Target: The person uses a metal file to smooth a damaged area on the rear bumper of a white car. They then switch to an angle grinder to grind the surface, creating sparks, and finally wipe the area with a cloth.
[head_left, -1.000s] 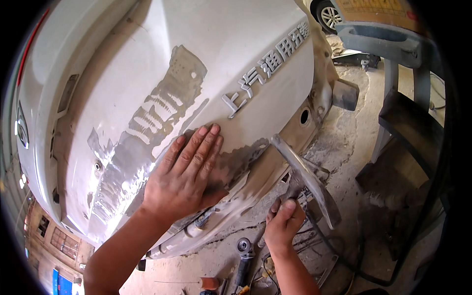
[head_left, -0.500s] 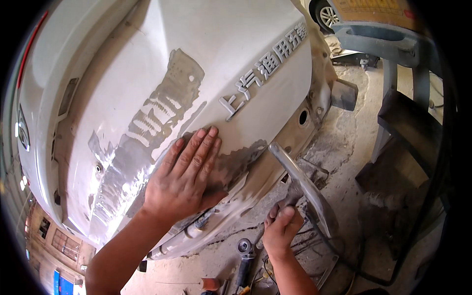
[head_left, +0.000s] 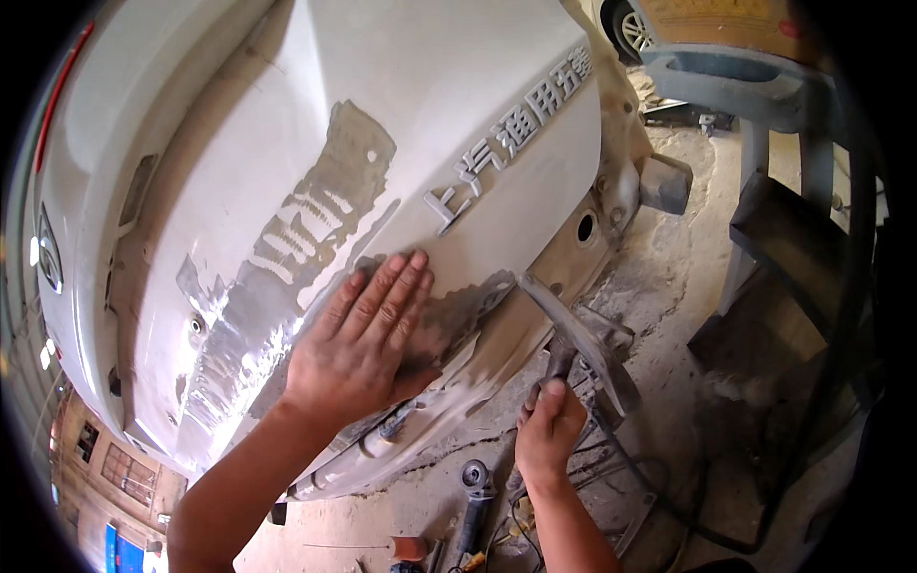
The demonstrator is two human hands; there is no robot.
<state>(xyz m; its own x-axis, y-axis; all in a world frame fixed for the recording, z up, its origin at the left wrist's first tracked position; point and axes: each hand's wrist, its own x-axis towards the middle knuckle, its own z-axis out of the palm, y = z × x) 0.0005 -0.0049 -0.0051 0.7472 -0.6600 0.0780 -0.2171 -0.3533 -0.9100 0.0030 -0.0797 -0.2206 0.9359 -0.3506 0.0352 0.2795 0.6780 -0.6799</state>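
The white car panel (head_left: pixel 420 143) is directly before the person. The left hand (head_left: pixel 363 339) lies flat on it, fingers extended, perhaps feeling the metal; the right hand (head_left: pixel 551 428) wraps its fingers round a long-headed hammer (head_left: pixel 582 340), likely for control. Below, an angle grinder (head_left: pixel 473 516) lies on the floor (head_left: pixel 669 244).

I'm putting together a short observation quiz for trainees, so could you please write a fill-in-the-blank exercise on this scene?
1. The left hand has its ____ facing the car tailgate.
2. The right hand grips the hammer by its ____, not its head.
3. In the picture, the angle grinder lies to the ____ of the right forearm.

Missing words: palm; handle; left.
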